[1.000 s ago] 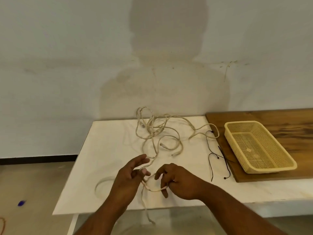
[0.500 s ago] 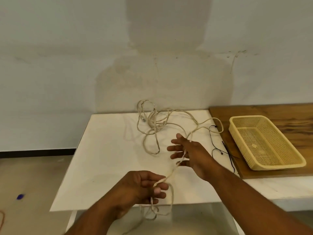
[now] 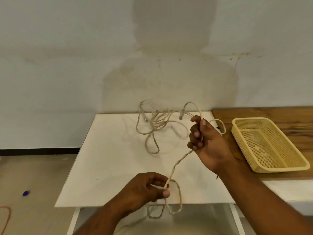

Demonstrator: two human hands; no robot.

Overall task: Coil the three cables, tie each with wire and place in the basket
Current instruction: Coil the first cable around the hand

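Cable (image 3: 179,162) runs taut btwn both hands above the white counter (image 3: 108,167). Left hand (image 3: 145,189) at counter's near edge, fingers (image 3: 165,193) pinching cable, loops hanging below. Right hand (image 3: 207,143) clenched round it nearer the basket (image 3: 269,143). Rest of cable tangled (image 3: 152,124) at counter's far edge. Basket sits right of counter, on wood board (image 3: 271,114).

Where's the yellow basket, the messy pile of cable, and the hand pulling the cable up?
basket (image 3: 236,123): head view, on its far left rim.
cable pile (image 3: 153,123): head view, on the tangled strands at the table's back.
right hand (image 3: 209,144): head view, on the back of the hand.
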